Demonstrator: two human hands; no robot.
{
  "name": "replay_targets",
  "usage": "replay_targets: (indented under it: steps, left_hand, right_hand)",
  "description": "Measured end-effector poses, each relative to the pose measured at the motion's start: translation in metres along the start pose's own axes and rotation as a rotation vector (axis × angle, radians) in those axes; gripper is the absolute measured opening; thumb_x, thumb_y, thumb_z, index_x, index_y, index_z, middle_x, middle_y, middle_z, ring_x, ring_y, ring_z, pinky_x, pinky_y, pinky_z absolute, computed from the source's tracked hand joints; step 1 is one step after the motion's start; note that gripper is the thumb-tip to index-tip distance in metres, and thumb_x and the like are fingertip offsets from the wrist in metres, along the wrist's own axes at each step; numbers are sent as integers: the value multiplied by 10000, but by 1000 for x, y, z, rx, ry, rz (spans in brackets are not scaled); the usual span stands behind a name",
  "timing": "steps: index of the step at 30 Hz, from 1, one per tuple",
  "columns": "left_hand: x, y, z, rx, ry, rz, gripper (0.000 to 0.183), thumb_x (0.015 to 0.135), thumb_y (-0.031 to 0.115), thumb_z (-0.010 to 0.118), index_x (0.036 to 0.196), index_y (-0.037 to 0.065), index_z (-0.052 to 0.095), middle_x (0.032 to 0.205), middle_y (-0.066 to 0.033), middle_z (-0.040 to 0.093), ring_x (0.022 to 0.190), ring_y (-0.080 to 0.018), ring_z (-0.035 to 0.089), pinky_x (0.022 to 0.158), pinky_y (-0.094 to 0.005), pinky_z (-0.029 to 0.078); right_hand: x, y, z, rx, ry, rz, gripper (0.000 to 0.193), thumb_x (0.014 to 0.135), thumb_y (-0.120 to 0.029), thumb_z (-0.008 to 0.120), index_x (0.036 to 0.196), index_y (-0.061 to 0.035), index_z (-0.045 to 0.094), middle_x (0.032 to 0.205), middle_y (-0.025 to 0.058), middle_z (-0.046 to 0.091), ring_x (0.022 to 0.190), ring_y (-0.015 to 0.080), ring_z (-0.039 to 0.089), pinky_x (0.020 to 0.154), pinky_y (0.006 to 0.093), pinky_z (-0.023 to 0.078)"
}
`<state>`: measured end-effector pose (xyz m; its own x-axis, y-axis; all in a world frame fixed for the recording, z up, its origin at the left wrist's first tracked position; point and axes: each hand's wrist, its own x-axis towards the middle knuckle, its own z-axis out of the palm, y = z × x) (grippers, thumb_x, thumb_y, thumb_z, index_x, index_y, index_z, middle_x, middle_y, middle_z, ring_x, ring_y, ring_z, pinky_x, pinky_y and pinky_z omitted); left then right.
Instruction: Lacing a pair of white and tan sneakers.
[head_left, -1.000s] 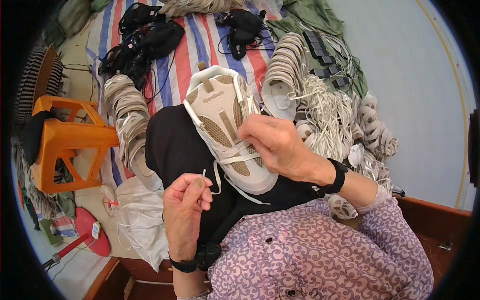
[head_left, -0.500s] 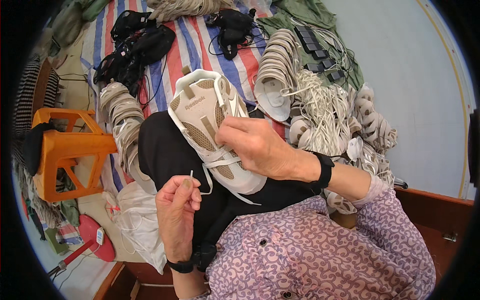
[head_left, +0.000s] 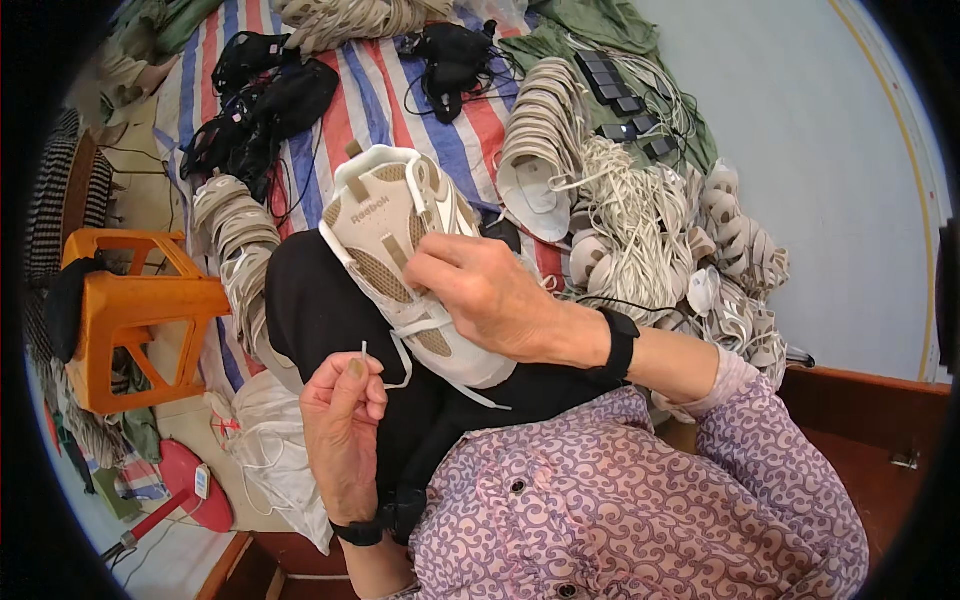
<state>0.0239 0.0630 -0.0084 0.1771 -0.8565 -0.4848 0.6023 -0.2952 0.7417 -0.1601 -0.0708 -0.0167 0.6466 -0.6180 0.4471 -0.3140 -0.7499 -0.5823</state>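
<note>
Lacing a shoe on the lap. Clock directions are read from the shoe, with 12 o'clock pointing away from me. The pale shoe lies sole down across my black trousers, its collar toward 11 o'clock and its toe toward 5. The lace crosses above the toe; 1 loose end trails past the toe, and another length loops toward 7 o'clock.

Step in hand: I judge this to be the early threading, since only the lower crossings appear laced. The next move seems to call for steadying the eyelet edge and bringing the lace tip to a free hole.

Pose: my left hand, at 7 o'clock, rises from 6 with its thumb and forefinger pressed together on the lace, the tip standing upright above them. My right hand, at 4 o'clock, has its back turned up, wrist nearly straight and fingers curled; its fingertips meet the shoe's lacing area. I cannot tell whether they pinch lace or upper. A bundle of spare laces lies at 3 o'clock.
</note>
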Motion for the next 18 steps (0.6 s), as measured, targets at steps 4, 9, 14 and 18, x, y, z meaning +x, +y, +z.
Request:
replay_targets:
  steps: [4, 9, 14, 18]
  left_hand:
    - [-2, 0, -4, -28, -23, -10, 175, 997, 156, 616, 950, -7, 655, 718, -8, 579, 618, -56, 488, 577, -178, 379]
    - [-2, 0, -9, -78, -47, -25, 180, 994, 168, 625, 960, -6, 657, 726, -8, 586, 618, -55, 494, 573, -176, 383]
    - [-2, 2, -9, -49, -40, -34, 185, 993, 177, 627, 959, -2, 660, 728, -8, 597, 615, -51, 501, 576, -167, 390]
    - [0, 0, -8, -55, -57, -34, 188, 993, 179, 626, 958, -2, 663, 731, -7, 604, 615, -48, 506, 576, -163, 390]
  right_hand:
    - [-3, 0, -12, 140, -31, 97, 197, 802, 113, 623, 971, 11, 619, 871, 133, 579, 761, 330, 623, 647, 373, 498]
    - [-5, 0, -18, 86, -33, 152, 180, 828, 95, 640, 987, 11, 638, 903, 137, 617, 776, 319, 646, 660, 361, 511]
    - [-1, -8, -11, 81, -53, 154, 154, 822, 95, 640, 951, 14, 625, 852, 135, 618, 742, 320, 642, 634, 363, 503]
    - [0, -13, -6, 146, -31, 187, 127, 814, 92, 645, 912, 14, 630, 802, 132, 627, 694, 308, 643, 610, 358, 498]
